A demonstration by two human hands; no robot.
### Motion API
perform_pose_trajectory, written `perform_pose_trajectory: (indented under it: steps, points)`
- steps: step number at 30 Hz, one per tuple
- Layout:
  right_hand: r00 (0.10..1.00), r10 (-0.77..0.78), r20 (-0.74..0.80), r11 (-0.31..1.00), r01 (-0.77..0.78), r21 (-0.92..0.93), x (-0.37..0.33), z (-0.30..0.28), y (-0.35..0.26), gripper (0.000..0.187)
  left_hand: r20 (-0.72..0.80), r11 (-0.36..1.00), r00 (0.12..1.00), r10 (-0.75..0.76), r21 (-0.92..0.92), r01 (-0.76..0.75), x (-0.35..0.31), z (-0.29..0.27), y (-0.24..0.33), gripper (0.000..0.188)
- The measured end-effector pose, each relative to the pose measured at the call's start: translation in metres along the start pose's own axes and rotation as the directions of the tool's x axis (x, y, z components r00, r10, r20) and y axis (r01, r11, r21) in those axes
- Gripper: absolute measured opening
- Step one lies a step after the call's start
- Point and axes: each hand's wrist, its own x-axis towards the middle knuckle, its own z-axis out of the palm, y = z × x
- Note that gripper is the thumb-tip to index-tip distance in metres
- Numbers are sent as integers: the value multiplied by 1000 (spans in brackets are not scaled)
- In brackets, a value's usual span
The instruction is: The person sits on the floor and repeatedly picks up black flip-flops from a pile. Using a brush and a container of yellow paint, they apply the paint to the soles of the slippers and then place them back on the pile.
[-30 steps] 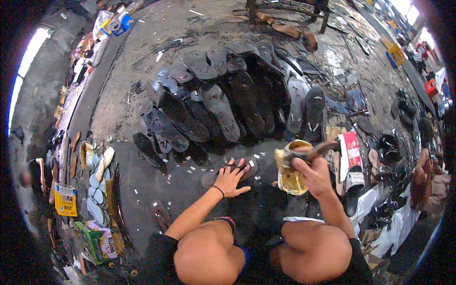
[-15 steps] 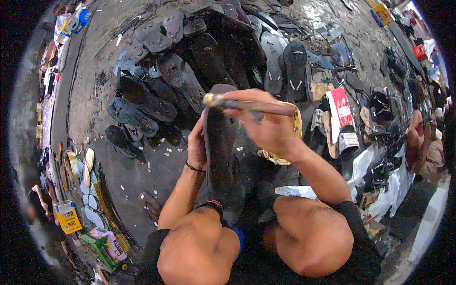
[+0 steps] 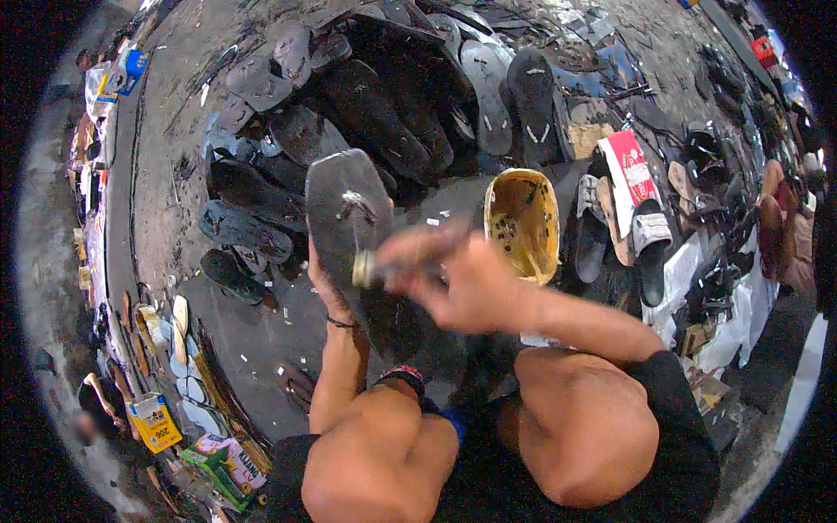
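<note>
My left hand (image 3: 323, 279) grips a dark shoe sole (image 3: 344, 187) along its left side and tilts it upright in front of my knees. Wet-looking streaks shine on the upper half of its face. A short brush (image 3: 364, 270) with a pale, clumped tip rests against the sole's middle. My right hand (image 3: 475, 283) is closed round its handle, blurred by motion. Right of the sole stands a yellow tub (image 3: 547, 248), cut open at the top, its inner wall spotted with dark bits.
Several dark soles (image 3: 375, 113) lie piled beyond my hands, with a black sole (image 3: 532, 91) at their right. Sandals (image 3: 649, 261) and a red-and-white box (image 3: 629, 170) lie to the right. At lower left are a yellow box (image 3: 154, 423) and a green-and-white package (image 3: 225, 471).
The sole has turned its broad face more toward me and tipped left. My right hand and brush have moved down from its top end to its middle, exposing the tub.
</note>
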Motion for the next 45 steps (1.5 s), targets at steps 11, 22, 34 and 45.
perform_pose_trajectory:
  steps: [11, 22, 34, 45]
  points:
    - [958, -115, -263, 990, 87, -114, 62, -26, 44, 19, -100, 998, 994, 40, 49, -35, -15, 49, 6, 52]
    - [893, 448, -36, 883, -437, 170, -61, -31, 39, 23, -665, 831, 737, 120, 474, 292, -20, -9, 19, 60]
    - [644, 764, -42, 425, -552, -718, -147, -112, 29, 29, -512, 898, 829, -226, 221, 381, -109, -31, 13, 45]
    - [989, 22, 144, 991, -41, 129, 10, -11, 3, 23, -281, 974, 946, -158, 112, 196, 12, 70, -2, 44]
